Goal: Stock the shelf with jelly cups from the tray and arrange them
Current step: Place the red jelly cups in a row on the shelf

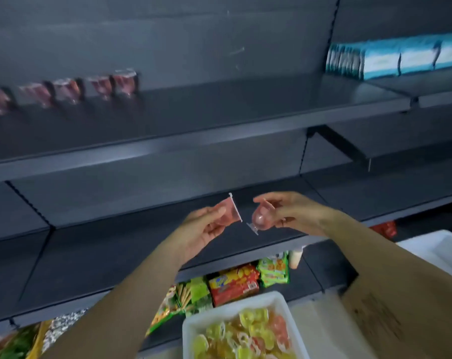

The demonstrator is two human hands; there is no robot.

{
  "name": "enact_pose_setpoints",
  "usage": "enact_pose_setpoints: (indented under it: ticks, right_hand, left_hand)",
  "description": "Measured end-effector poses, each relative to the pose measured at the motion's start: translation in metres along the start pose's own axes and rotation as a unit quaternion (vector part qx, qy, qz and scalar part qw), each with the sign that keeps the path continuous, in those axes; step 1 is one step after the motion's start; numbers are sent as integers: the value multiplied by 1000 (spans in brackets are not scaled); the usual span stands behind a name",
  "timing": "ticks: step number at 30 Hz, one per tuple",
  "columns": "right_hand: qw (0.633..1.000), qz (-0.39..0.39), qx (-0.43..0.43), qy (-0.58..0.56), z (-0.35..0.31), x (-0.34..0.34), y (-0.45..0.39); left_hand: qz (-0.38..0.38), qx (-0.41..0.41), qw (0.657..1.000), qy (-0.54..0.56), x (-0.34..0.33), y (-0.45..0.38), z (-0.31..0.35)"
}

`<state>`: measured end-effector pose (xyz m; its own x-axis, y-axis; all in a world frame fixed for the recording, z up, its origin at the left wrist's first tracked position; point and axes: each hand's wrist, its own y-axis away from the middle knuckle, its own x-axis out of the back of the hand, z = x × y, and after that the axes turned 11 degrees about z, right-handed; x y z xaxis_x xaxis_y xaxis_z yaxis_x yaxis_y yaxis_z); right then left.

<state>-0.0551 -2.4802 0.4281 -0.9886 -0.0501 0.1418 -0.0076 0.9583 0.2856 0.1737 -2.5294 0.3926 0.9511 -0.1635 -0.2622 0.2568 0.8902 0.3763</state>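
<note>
Head view, one frame, blurred in the upper part.

Item 1: left hand (206, 229), centre of frame, fingers pinched round a pink jelly cup (228, 212) lying on its side, flat lid end toward the right.

Item 2: right hand (294, 212), just right of centre, fingers curled round a second pink cup (261, 220), tilted, its small foot pointing down-left. The two cups are near each other, not touching.

Item 3: row of pink cups (64, 90), upper left, standing on the upper shelf (219, 141); bare shelf lies to the right of the row.

Item 4: white tray (193, 330), bottom centre, holding yellow, green and pink cups in a loose heap.

Item 5: snack packets (234, 282) on a lower shelf; blue-white packs (390, 57), upper right.

Handling note, as judgement: both cups need turning upright, foot down, before release. Carry them up-left to the end of the row, set each just beside the last cup, lids level, one hand at a time so neither topples its neighbour.
</note>
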Motion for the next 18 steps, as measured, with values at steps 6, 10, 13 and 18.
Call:
enact_pose_setpoints:
  ticks: [6,10,13,18]
  right_hand:
    - [988,42,120,-85,-109,-8,-4]
    - [966,102,162,-171,-152,-32,-32]
    - [955,139,170,-201,-174,-52,-63]
    - [948,221,169,-158,-190,-84,-142]
  left_hand:
    - [-41,-94,991,83,-11,13,105]
    - [-55,-149,982,99,-5,3,156]
    - [-15,-197,976,93,6,-19,185]
    - [116,-272,955,-21,34,-72,219]
